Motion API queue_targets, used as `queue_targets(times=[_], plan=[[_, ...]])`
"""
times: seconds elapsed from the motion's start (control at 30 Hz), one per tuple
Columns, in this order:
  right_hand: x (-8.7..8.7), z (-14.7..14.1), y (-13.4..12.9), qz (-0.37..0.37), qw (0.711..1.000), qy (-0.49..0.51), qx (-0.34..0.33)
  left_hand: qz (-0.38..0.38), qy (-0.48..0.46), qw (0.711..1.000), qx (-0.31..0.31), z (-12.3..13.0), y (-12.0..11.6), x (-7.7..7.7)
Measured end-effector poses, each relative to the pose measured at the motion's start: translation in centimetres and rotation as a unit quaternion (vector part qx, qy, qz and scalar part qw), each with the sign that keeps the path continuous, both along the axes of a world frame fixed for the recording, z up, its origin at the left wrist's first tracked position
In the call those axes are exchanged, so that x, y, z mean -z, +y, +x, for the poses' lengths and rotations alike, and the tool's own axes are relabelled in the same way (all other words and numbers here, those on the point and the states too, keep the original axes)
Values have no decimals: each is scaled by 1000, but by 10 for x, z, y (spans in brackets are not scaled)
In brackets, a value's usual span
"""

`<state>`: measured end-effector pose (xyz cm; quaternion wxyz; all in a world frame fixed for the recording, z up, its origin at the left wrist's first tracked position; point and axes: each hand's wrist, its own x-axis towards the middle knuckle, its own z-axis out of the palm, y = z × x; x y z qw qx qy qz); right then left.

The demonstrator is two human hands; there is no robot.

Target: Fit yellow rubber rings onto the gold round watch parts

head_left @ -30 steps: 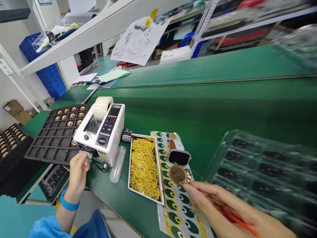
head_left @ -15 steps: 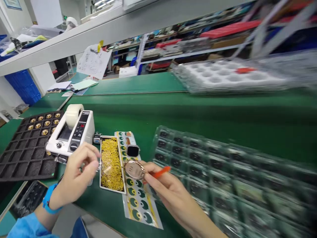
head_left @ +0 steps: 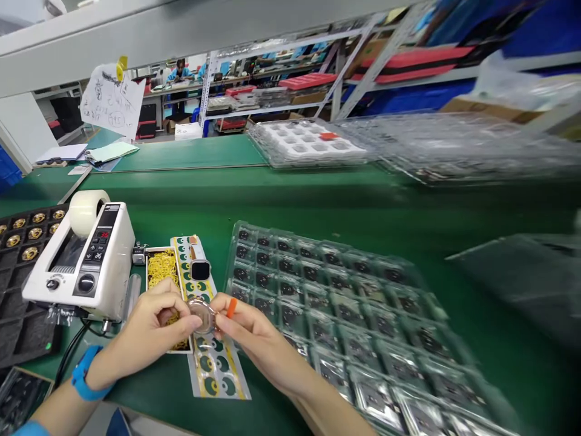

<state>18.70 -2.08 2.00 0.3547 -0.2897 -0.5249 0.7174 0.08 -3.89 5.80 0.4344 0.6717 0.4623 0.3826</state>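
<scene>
Between my two hands is a round, rose-gold watch case point(head_left: 201, 315), its flat back facing me. My left hand point(head_left: 157, 320) pinches its left rim with thumb and forefinger. On the other rim, my right hand point(head_left: 247, 327) is closed, with a small orange strip point(head_left: 232, 307) sticking up from its fingers. Under the hands lie a box of yellow rings point(head_left: 162, 266) and a sheet of green and yellow stickers point(head_left: 219, 375). A square smartwatch point(head_left: 200, 270) rests on the sheet just beyond the watch case.
A white tape dispenser point(head_left: 86, 260) stands left, beside a black tray with gold round parts point(head_left: 29, 254). To the right spreads a clear tray of dark parts point(head_left: 336, 303). Clear-wrapped white trays point(head_left: 308, 140) sit on the ledge behind; papers point(head_left: 111, 151) lie at far left.
My left hand has come right and taken hold of the watch case's rim, which only my right hand held before. The view has turned to the right.
</scene>
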Motion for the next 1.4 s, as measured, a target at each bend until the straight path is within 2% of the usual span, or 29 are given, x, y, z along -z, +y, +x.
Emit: queue_targets(times=[0.27, 0.53, 0.7, 0.87, 1.03, 1.1, 1.17, 1.27, 1.4], plan=[[1, 0, 0, 6, 1000, -11, -4, -14, 6, 1000, -13, 1, -1, 2], [1, 1, 0, 7, 1000, -21, 1, 5, 13, 1000, -27, 2, 0, 3], [-2, -1, 0, 20, 1000, -21, 10, 77, 81, 992, -53, 5, -1, 7], [-1, -2, 1, 21, 999, -26, 23, 164, 161, 966, -117, 1, 0, 9], [0, -3, 1, 6, 1000, -17, 24, 248, 128, 944, -175, -3, 2, 9], [-1, -3, 0, -5, 1000, -13, 19, 280, 85, 944, -152, -3, 1, 9], [-1, -3, -1, -12, 1000, -3, 13, 284, 47, 953, -97, -2, 1, 10], [-1, -2, -3, -17, 1000, 20, 3, 237, 16, 971, -15, 0, 1, 14], [1, -1, -4, -27, 999, 37, -21, 149, -5, 988, 42, 2, 2, 19]])
